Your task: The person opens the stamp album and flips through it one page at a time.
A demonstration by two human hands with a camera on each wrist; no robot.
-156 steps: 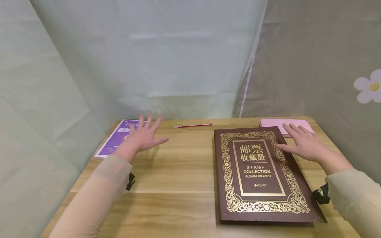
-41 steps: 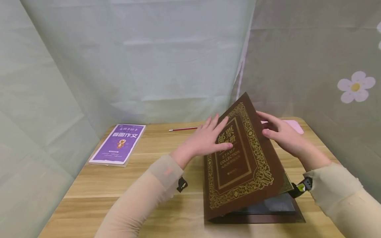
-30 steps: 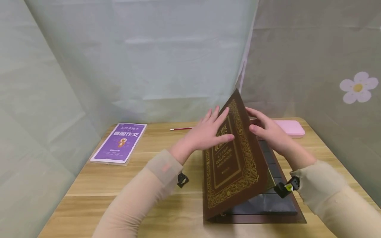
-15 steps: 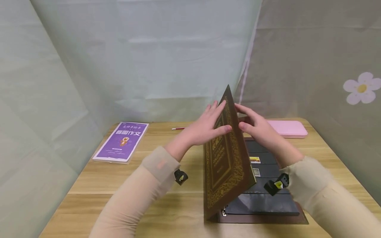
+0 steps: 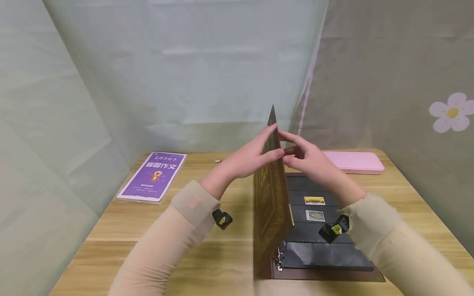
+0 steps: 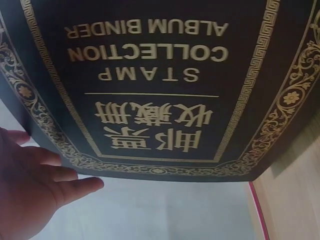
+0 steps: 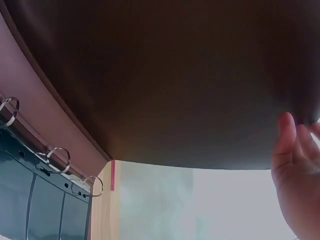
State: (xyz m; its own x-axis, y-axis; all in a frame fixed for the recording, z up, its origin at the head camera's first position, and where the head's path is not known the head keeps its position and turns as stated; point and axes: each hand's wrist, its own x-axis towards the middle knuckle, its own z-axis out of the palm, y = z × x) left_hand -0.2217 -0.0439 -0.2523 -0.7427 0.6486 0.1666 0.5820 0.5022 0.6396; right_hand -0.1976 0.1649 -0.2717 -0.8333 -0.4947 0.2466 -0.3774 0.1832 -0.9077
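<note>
A brown stamp album (image 5: 272, 209) with gold ornament has its front cover standing nearly upright. My left hand (image 5: 244, 160) lies against the outer face, straight fingers reaching the cover's free edge; the left wrist view shows the gold title (image 6: 160, 80) upside down. On the inner side, my right hand (image 5: 311, 160) touches the cover near that edge with thumb and fingertips. Its thumb (image 7: 286, 132) shows against the dark inner face in the right wrist view. Below are black pocket pages (image 5: 329, 255), a yellow-and-red stamp (image 5: 314, 200), a grey-green stamp (image 5: 315, 216) and metal binder rings (image 7: 60, 160).
At the far left of the wooden table (image 5: 207, 255) lies a purple booklet (image 5: 153, 176). A pink case (image 5: 355, 161) sits at the back right, behind the right forearm. Only the end of a red pencil (image 5: 218, 161) shows beyond my left hand. Cloth walls surround the table.
The album lay closed with both hands apart above the table. Both hands have since moved to its cover and swung it up and leftward to nearly vertical, baring the pages and two stamps.
</note>
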